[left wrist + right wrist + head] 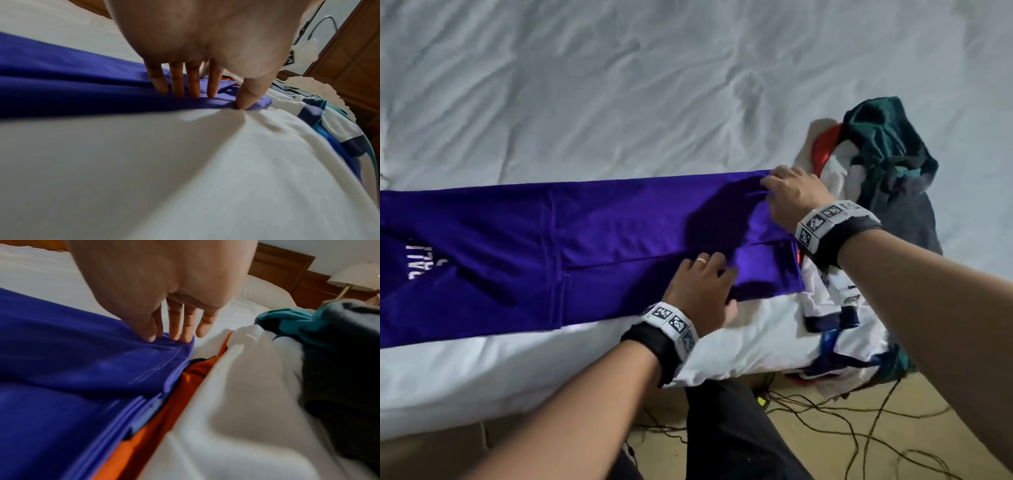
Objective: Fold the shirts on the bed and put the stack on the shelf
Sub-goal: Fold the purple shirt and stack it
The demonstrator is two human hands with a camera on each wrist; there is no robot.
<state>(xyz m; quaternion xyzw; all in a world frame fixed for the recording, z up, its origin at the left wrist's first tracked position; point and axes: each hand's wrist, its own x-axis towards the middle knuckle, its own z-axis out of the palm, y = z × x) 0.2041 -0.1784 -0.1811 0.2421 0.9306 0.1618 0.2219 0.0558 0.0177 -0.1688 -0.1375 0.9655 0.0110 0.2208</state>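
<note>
A purple shirt (592,236) with white lettering lies in a long folded strip across the white bed (654,85). My left hand (731,291) is at the near corner of its right end. There the thumb (244,100) and fingers (193,84) pinch the bunched hem of the purple shirt (82,91). My right hand (768,192) is at the far corner of the same end. In the right wrist view my right hand (162,337) pinches the edge of the purple shirt (72,369) between thumb and fingertips.
A loose pile of shirts (876,164) in teal, dark grey, white and red lies just right of my hands. A white and navy shirt (835,301) hangs over the bed edge. Cables (825,404) run across the floor below. A lamp (353,277) stands beyond the pile.
</note>
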